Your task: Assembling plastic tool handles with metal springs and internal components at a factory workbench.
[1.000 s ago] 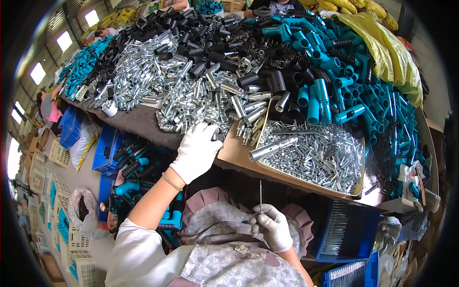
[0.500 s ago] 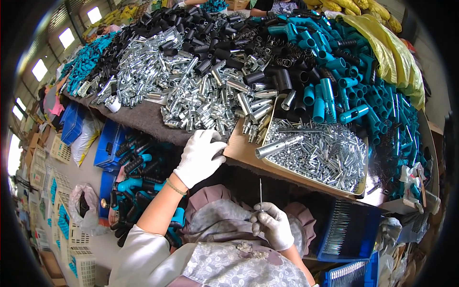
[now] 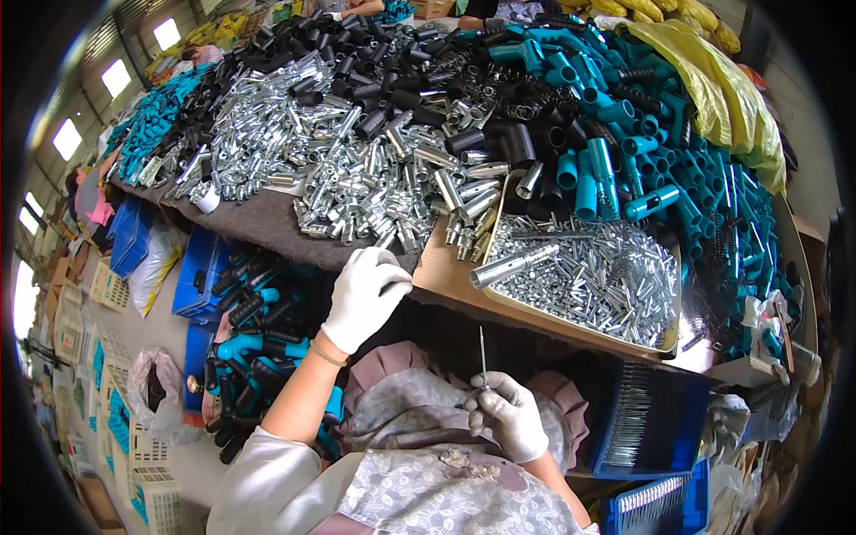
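My left hand (image 3: 366,299), in a white glove, is at the front edge of the heap of silver metal fittings (image 3: 366,192). Its fingers are bent together, and one small silver fitting (image 3: 385,240) shows right at the fingertips; whether it is gripped is hidden. Lower and to the right, over my lap, my right hand (image 3: 510,417), also gloved, pinches a thin metal rod (image 3: 483,357) that points upward. The rod's lower end is hidden by the fingers.
A shallow tray (image 3: 584,330) of small metal pins lies right of my left hand, a silver tube (image 3: 513,266) across its edge. Teal handles (image 3: 615,178) and black tubes (image 3: 392,71) are heaped behind. Blue bins (image 3: 655,437) with rods stand lower right; black-and-teal parts (image 3: 250,348) lie lower left.
My left hand has drawn slightly left and down, its fingers now closer together. My right hand keeps the rod nearly in place. The whole view has shifted a little.
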### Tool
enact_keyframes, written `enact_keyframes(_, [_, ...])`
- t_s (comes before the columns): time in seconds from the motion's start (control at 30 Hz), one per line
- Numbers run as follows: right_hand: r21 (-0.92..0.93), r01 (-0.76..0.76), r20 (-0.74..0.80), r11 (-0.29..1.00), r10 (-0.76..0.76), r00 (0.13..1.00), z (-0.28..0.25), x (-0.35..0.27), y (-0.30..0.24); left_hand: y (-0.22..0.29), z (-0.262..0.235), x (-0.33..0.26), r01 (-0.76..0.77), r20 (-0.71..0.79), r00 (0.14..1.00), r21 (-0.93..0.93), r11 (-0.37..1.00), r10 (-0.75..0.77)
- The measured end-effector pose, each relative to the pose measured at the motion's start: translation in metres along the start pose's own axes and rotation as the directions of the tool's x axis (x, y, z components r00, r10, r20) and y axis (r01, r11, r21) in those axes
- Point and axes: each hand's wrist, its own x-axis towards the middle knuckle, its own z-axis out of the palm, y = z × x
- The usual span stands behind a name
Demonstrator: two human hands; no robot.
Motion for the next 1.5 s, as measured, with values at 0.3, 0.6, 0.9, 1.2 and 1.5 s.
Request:
enact_keyframes(0.3, [-0.030,0.086,0.016,0.996,-0.085,0.996,0.013,0.005,-0.025,0.084,-0.021,-0.020,0.696,0.632,0.708,-0.701,0.158,-0.315])
enact_keyframes(0.6, [-0.099,0.126,0.038,0.987,-0.123,0.992,0.014,-0.006,-0.035,0.115,-0.003,-0.034,0.644,0.630,0.736,-0.541,0.541,-0.246])
enact_keyframes(0.9, [-0.283,0.229,-0.038,0.931,-0.250,0.967,0.021,-0.005,-0.025,0.124,0.009,-0.035,0.402,0.453,0.877,-0.508,0.762,-0.161])
enact_keyframes(1.2, [-0.615,0.360,-0.049,0.701,-0.490,0.870,0.024,-0.001,-0.011,0.128,0.009,-0.035,0.328,0.409,0.899,-0.392,0.860,-0.156])
enact_keyframes(1.5, [-0.818,0.420,0.073,0.393,-0.652,0.755,0.019,0.002,-0.025,0.128,0.022,-0.034,0.225,0.279,0.955,-0.459,0.859,-0.101])
